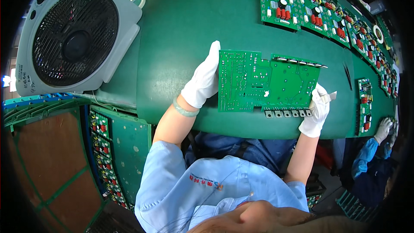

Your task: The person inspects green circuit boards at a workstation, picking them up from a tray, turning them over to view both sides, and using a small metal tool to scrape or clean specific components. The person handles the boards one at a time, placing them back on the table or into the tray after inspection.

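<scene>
Closest to the lens is the person's own head (267, 218), below the board (276, 82). The board's over the bench (181, 21): left hand (202, 82) hugging its left edge, right hand (318, 110) pinching the lower right corner. Imo an edge-only hold in slick gloves could let it slip, and knocking the lower tabs (278, 114) on the bench might bend them. Count: one board held, six lower tabs, one fan (77, 47) left of it, one pair of tweezers (347, 77) to its right. Other boards (280, 11) up right: too bunched to count.
</scene>
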A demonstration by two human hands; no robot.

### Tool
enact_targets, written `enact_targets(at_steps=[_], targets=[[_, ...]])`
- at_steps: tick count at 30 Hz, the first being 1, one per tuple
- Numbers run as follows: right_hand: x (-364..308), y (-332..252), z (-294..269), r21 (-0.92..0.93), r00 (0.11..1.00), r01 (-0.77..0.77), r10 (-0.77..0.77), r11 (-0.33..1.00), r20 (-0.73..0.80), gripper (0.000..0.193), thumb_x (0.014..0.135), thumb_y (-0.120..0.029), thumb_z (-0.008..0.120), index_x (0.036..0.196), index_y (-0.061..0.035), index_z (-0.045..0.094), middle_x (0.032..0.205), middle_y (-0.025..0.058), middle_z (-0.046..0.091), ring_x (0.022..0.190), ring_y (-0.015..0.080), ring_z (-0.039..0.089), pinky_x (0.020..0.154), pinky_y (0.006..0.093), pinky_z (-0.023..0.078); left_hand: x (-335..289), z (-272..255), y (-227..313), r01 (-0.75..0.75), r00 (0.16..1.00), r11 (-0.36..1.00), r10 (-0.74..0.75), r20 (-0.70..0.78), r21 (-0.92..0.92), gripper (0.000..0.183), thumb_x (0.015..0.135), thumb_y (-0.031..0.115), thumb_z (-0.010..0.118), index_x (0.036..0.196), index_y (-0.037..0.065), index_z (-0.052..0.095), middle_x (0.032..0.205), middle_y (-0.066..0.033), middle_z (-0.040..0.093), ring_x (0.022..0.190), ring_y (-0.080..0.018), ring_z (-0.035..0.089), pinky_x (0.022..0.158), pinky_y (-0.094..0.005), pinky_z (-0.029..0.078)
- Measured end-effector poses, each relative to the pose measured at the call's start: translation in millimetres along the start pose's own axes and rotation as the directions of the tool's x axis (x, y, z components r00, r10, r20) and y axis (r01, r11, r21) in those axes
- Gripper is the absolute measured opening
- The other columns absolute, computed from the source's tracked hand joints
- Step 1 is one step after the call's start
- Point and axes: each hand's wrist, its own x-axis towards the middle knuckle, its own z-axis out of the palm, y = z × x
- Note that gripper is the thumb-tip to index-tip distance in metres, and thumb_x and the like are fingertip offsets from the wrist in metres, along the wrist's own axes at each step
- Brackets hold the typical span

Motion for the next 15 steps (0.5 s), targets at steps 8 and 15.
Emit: enact_targets(at_steps=[8,15], targets=[[1,3,-3,0.069,0.998,0.031,-0.035,0.997,0.05,0.03,0.101,-0.004,0.059,0.126,0.0107,0.063,0.116,0.0178,0.072,0.1,0.0192,0.07,0.091,0.0305,0.056,0,-7,-3,0.019,0.998,1.0,-0.02,0.055,0.007,0.09,0.106,0.071,0.024,0.133,-0.005,0.064,0.131,-0.0184,0.069,0.116,-0.0296,0.067,0.104,-0.0427,0.053],[3,5,-7,0.074,0.998,0.002,-0.007,0.997,0.063,0.031,0.099,-0.003,0.059,0.127,0.0111,0.063,0.116,0.0186,0.072,0.101,0.0206,0.071,0.092,0.0328,0.057,8,-14,-9,0.045,0.994,0.996,-0.052,-0.095,-0.075,0.091,0.105,0.073,0.024,0.133,-0.004,0.064,0.13,-0.0187,0.069,0.115,-0.0306,0.068,0.104,-0.0433,0.053]])
